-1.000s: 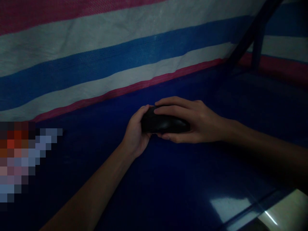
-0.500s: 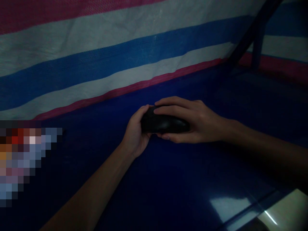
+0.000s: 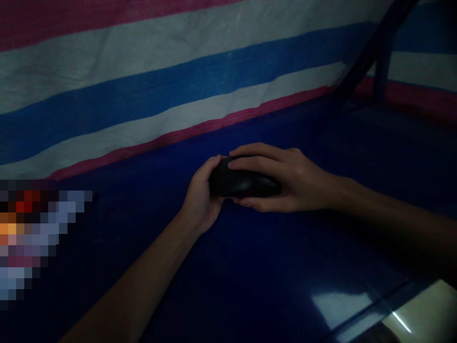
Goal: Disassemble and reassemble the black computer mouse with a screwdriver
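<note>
A black computer mouse (image 3: 244,185) is held between both hands near the middle of the head view, over a dark blue surface. My left hand (image 3: 203,195) grips its left end, thumb on the upper edge and the other fingers partly hidden behind and beneath it. From the right, my right hand (image 3: 285,178) wraps round the other end. Two of its fingers stretch along the top, and another part of the hand shows along the near side. The mouse's underside is out of sight.
Behind the dark blue tabletop (image 3: 228,267) hangs a striped sheet (image 3: 171,90) in red, white and blue. A dark slanted post (image 3: 374,50) stands at the back right. At the left edge lies a pixelated bright object (image 3: 32,233). Light reflects near the lower right edge.
</note>
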Action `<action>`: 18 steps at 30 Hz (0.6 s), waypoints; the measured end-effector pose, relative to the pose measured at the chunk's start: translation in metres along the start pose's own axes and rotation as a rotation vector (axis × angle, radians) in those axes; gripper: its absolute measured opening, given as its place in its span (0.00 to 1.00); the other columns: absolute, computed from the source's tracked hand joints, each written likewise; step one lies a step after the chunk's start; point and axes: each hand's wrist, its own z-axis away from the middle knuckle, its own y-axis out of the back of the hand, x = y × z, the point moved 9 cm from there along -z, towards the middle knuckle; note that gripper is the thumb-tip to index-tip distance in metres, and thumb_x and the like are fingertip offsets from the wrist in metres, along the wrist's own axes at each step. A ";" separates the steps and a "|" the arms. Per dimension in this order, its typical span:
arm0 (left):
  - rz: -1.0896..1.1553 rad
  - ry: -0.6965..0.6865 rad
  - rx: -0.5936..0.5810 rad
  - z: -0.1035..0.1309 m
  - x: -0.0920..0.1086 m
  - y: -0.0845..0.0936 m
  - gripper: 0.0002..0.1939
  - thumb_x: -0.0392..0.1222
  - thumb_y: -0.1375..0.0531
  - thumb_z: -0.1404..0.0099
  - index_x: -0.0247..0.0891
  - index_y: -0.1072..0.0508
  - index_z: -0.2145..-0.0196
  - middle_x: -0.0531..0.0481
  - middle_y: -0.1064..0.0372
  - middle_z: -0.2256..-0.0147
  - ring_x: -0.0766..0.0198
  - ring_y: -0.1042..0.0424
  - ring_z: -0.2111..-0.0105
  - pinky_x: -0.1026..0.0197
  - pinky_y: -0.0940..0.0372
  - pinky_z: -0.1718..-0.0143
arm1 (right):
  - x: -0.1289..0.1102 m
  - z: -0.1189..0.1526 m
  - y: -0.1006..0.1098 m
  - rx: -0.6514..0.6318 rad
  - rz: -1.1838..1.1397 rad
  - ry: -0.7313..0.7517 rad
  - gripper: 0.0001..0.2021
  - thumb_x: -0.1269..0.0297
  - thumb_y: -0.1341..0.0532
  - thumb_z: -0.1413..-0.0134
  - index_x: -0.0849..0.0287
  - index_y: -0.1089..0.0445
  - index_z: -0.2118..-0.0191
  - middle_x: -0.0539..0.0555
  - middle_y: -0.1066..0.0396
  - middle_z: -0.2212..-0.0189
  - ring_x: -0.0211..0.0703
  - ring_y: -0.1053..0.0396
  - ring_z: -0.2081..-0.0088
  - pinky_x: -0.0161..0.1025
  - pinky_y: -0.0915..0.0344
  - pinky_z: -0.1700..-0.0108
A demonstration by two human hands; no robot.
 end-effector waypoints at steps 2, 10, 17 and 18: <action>-0.002 0.000 -0.015 0.000 0.000 -0.001 0.07 0.40 0.44 0.38 0.36 0.28 0.71 0.54 0.30 0.76 0.68 0.30 0.78 0.69 0.39 0.84 | 0.000 0.000 0.000 0.001 0.004 -0.001 0.24 0.56 0.39 0.44 0.60 0.38 0.45 0.61 0.33 0.46 0.45 0.28 0.53 0.38 0.28 0.62; -0.009 -0.006 -0.029 0.000 0.001 -0.003 0.07 0.41 0.43 0.39 0.36 0.28 0.70 0.52 0.30 0.75 0.66 0.28 0.75 0.69 0.36 0.82 | 0.000 -0.001 0.000 0.003 -0.009 -0.003 0.24 0.57 0.38 0.45 0.60 0.38 0.45 0.61 0.33 0.47 0.45 0.28 0.53 0.38 0.28 0.62; -0.017 -0.008 -0.020 0.000 0.000 -0.002 0.07 0.41 0.44 0.38 0.36 0.28 0.70 0.53 0.30 0.76 0.66 0.29 0.77 0.68 0.37 0.82 | 0.001 -0.001 0.000 -0.005 -0.015 -0.008 0.24 0.57 0.39 0.44 0.59 0.38 0.44 0.61 0.34 0.46 0.46 0.28 0.52 0.39 0.28 0.61; -0.013 -0.010 -0.016 0.000 0.000 -0.001 0.07 0.41 0.43 0.39 0.36 0.28 0.70 0.53 0.30 0.76 0.67 0.30 0.77 0.69 0.38 0.83 | 0.001 -0.001 0.000 -0.005 -0.016 -0.009 0.24 0.57 0.39 0.44 0.59 0.38 0.44 0.61 0.33 0.46 0.46 0.28 0.53 0.39 0.28 0.62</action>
